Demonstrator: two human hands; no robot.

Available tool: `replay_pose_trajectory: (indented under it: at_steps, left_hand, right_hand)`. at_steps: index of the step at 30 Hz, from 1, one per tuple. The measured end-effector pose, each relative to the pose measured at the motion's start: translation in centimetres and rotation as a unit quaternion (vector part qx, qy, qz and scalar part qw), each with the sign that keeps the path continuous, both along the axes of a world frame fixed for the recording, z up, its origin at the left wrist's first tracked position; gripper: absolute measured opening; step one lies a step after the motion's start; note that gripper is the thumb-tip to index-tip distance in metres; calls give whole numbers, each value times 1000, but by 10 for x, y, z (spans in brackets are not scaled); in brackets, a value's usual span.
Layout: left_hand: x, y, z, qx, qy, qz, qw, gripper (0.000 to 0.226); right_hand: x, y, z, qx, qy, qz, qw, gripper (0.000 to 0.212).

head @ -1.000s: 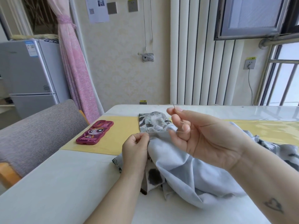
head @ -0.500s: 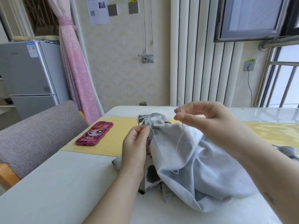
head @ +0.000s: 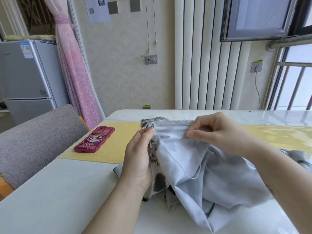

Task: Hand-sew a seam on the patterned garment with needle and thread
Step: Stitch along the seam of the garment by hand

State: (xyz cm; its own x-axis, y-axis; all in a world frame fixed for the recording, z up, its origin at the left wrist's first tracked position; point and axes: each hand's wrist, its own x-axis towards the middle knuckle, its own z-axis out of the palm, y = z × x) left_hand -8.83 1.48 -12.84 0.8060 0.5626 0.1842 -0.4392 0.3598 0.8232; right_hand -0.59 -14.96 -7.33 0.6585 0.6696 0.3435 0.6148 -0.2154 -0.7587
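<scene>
Phone: I saw it in a pink cartoon case on the yellow mat, well apart from the sewing.
Left hand: closed in a pinch, thumb and fingertips gripping the left end of the seam edge and holding it up off the table.
Patterned garment: bunched on the table between my hands, pale inside facing up, grey print showing below the left hand.
Thread: a slack loop hung down over the pale cloth.
Right hand: fingers curled, thumb and forefinger pinching the top edge of the cloth; I could not make out the needle.
Risk, tangling: I judged the slack loop could knot or catch a fold if drawn through quickly.
Risk, puckering: pulling too hard against the left pinch would gather the seam.
Risk, pricking: with the needle hidden, a fingertip behind the cloth could be caught.
</scene>
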Motion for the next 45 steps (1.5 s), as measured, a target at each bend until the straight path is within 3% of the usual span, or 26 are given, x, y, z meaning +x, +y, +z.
replay_pose_trajectory:
  at_steps: [3, 7, 10, 12, 15, 18, 24, 28, 32, 36, 45]
  left_hand:
    - [1, -3, -2, -51, 27, -36, 998, 43]
    - [1, -5, -3, -84, 45, -60, 994, 54]
    - [1, -6, -1, -93, 30, -43, 994, 57]
    - [1, -6, -1, -88, 21, -26, 996, 60]
    - [0, -6, -2, -65, 24, 3, 998, 53]
    - [-1, -7, -2, -75, 15, 8, 997, 53]
    - [1, -8, -3, -74, -3, -3, 997, 18]
    - [2, -8, -3, -68, -3, 1, 998, 18]
    - [1, -8, -2, -70, 0, 11, 997, 39]
    - [2, -7, -4, -69, 1, 13, 998, 10]
    - [2, -9, -1, -67, -2, 18, 998, 13]
  right_hand:
    - [3, 1, -4, -37, 7, -10, 999, 8]
    - [4, 4, -10, -85, -1, -55, 995, 10]
    - [-4, 6, 4, 50, -74, -138, 986, 11]
    - [-22, 8, 17, 118, -69, -122, 983, 12]
    - [-50, 21, 17, 20, -42, -41, 998, 17]
    - [-55, 35, 2, -44, -35, -38, 998, 19]
    - [-53, 39, -3, -44, -19, -55, 997, 19]
    - [-53, 40, -3, -53, -16, -56, 997, 19]
    - [-53, 39, -3, -60, -16, -60, 996, 19]
    - [-54, 39, -2, -65, -15, -61, 996, 20]
    - [-54, 38, -1, -66, -20, -59, 996, 20]
